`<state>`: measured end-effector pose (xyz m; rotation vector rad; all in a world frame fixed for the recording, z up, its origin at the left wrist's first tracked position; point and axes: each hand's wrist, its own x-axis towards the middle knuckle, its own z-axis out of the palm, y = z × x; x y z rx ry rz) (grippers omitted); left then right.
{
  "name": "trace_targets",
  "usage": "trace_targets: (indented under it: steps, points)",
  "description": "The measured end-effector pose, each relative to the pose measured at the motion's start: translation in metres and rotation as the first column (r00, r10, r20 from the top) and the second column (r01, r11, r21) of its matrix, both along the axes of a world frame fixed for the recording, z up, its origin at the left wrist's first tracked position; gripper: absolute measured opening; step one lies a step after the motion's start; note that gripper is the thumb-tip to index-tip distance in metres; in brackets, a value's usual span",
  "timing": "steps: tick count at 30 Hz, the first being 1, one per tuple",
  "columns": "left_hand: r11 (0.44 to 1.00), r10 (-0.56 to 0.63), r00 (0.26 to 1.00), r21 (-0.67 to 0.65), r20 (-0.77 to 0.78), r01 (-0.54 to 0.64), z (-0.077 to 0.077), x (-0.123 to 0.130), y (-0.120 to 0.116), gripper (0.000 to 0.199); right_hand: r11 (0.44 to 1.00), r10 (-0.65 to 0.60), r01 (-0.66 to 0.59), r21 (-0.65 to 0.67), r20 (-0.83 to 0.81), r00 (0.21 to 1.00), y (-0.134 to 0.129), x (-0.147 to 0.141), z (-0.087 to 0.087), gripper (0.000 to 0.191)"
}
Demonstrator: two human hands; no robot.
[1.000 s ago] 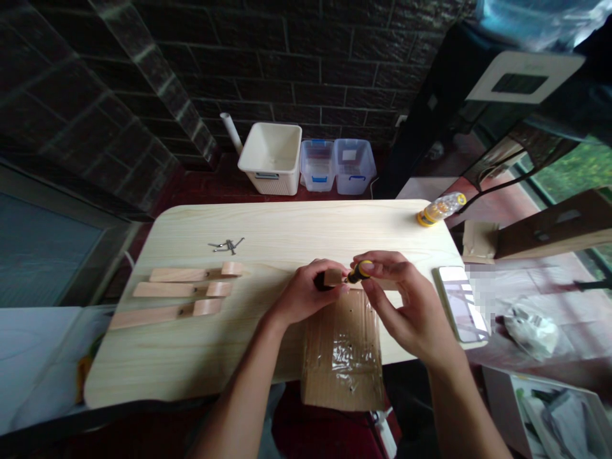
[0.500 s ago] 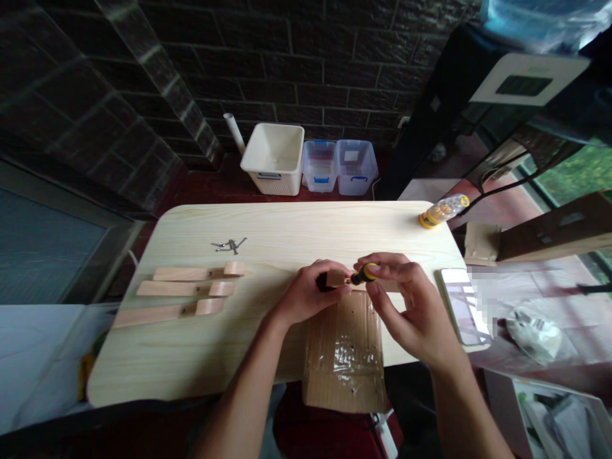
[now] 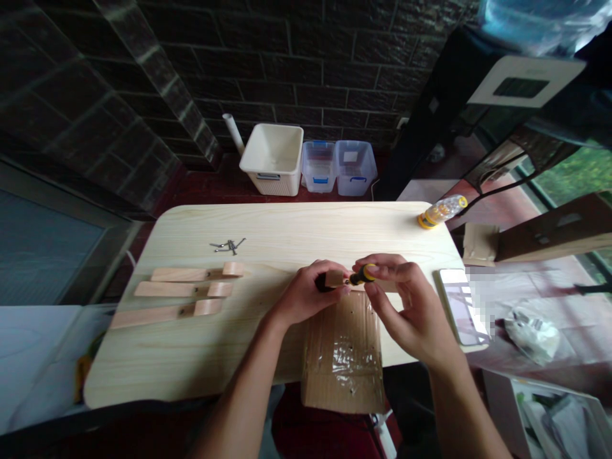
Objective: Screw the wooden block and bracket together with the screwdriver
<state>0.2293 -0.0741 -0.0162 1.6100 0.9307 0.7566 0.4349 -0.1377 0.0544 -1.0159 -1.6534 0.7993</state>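
Observation:
My left hand is closed round a small wooden piece above the far end of a taped cardboard piece. My right hand pinches the yellow-and-black handle of a short screwdriver between thumb and fingers. Its shaft points left and its tip meets the wooden piece near my left fingertips. Part of a pale wooden strip shows behind my right fingers. The cardboard hangs over the table's near edge.
On the table lie several screws, wooden pieces with raised blocks at the left, a clear yellow-capped bottle at the back right and a phone at the right. Bins stand beyond.
The view has shifted very slightly. Both hands keep their places, with the screwdriver still against the wooden piece.

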Motion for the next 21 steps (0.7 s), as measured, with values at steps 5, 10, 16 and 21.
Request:
trace_targets:
  steps: [5,10,16,21]
  points:
    - [1.000,0.012,1.000,0.008,-0.009,-0.011,0.0006,0.0002,-0.0002,0.020,0.999,0.008,-0.008,-0.036,-0.006,1.000,-0.0027,-0.0012,0.0012,0.031]
    - [1.000,0.011,1.000,0.009,0.017,-0.011,0.0024,0.0011,0.0000,0.017,1.000,0.001,0.000,-0.002,0.009,1.000,-0.0017,-0.0005,-0.0036,0.030]
    - [1.000,0.006,1.000,-0.011,0.019,-0.006,0.0030,0.0011,-0.0002,0.018,1.000,-0.002,0.002,0.006,0.023,1.000,-0.0008,0.0005,-0.0020,0.030]
    - [1.000,0.013,1.000,-0.009,0.007,-0.013,0.0031,0.0006,-0.0001,0.019,0.999,0.003,-0.003,-0.035,0.010,1.000,-0.0035,0.0000,-0.0002,0.029]
